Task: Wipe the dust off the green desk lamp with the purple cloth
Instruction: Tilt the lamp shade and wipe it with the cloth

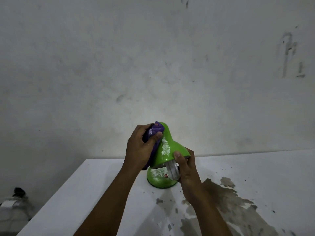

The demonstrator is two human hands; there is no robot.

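From your head camera, the green lamp (166,149) stands on the white table (95,189) between your hands. Your left hand (141,147) grips the bunched purple cloth (156,133) against the shade's upper left side. Your right hand (186,169) curls round the shade's lower right rim, thumb on top.

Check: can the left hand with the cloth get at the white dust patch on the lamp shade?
Probably yes. The left hand presses the purple cloth on the shade beside the dust patch, which lies uncovered.
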